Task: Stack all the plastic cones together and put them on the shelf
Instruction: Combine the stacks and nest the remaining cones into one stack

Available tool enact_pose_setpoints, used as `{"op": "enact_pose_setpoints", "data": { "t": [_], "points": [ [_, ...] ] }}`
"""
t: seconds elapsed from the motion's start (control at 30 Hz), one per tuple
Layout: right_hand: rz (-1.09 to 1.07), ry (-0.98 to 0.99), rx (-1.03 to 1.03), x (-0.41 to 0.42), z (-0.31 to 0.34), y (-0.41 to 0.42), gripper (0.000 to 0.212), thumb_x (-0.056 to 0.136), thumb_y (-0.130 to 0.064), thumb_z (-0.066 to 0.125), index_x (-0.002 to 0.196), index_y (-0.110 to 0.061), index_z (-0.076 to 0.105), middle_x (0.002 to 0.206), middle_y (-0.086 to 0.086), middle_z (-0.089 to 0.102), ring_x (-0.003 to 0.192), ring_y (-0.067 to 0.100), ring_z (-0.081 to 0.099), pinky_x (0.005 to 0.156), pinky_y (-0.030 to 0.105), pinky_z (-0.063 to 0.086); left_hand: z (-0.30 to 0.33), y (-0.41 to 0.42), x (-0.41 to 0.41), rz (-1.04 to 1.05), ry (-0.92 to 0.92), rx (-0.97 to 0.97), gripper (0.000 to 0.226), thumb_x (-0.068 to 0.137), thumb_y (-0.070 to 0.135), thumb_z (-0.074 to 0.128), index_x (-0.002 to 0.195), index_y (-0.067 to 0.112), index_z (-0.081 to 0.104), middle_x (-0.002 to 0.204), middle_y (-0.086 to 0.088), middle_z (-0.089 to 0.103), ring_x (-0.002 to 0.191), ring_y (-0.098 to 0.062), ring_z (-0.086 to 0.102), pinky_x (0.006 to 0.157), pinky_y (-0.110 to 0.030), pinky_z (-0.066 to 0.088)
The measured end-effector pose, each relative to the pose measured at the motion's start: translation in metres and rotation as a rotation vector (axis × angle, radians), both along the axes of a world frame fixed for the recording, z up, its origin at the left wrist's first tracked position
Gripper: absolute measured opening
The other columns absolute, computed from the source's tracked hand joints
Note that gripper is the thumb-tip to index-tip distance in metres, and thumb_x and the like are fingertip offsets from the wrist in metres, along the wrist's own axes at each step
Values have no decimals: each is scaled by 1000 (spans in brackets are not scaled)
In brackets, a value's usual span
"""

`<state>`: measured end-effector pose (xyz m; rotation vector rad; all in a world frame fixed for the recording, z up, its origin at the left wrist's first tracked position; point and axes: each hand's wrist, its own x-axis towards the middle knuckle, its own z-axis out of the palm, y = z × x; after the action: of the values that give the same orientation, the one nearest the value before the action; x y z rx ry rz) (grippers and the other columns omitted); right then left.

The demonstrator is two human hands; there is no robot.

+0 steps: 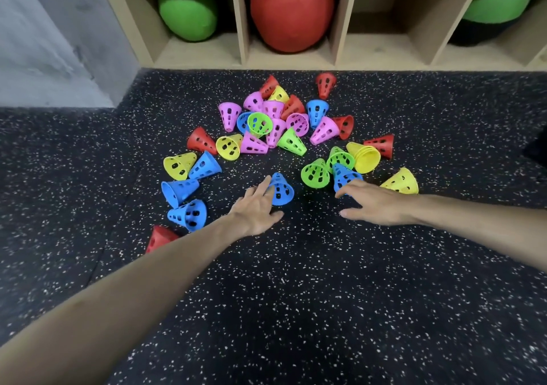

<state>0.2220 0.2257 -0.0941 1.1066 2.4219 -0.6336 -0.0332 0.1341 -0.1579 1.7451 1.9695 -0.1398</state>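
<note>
A: Cones [275, 124] lie all over the middle of the picture. Have we stacked any?
B: Hardly. A few yellow ones [365, 156] nest together. Our left hand [257, 207] touches a blue cone [281, 189], fingers straight. Our right hand [376, 204] reaches, holding nothing. The shelf [340, 56] up top waits.
</note>
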Motion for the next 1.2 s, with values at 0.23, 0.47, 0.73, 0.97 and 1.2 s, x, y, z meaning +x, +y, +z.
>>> {"op": "enact_pose_setpoints", "data": {
  "t": [0.23,0.47,0.73,0.97,1.2],
  "points": [
    [-49,11,-18,7,5,-2,54,104,-41,49,153,-23,32,162,1,23,146,21,33,120,41,30,-4,-16,-5,77,-29,160,74,104,40,53,160,6,20,172,3,2,146,-32,31,116,-47,40],
    [-94,11,-47,15,-7,-12,54,104,-42,49,152,-25,32,162,0,25,143,21,38,117,41,33,-8,-33,-3,66,-12,452,66,93,42,71,144,12,43,143,0,42,123,-20,53,96,-37,53],
    [-220,133,-10,34,-16,-12,50,103,-42,49,149,-27,37,157,-1,31,137,19,45,114,43,37,-14,-41,12,133,-130,384,54,93,44,71,130,15,47,131,6,40,75,-14,58,64,-25,47],
    [-213,125,-2,33,-18,-6,49,103,-43,50,148,-26,39,155,-1,33,135,16,44,112,39,37,-14,-42,21,201,-183,343,51,94,35,72,131,12,45,133,2,36,77,-23,66,64,-29,50],
    [-208,93,18,31,0,12,52,104,-40,49,152,-25,34,158,2,31,142,22,37,115,39,31,-13,-41,20,204,-259,406,54,93,30,74,133,18,40,133,5,35,79,-25,67,65,-33,52]
  ]
}}
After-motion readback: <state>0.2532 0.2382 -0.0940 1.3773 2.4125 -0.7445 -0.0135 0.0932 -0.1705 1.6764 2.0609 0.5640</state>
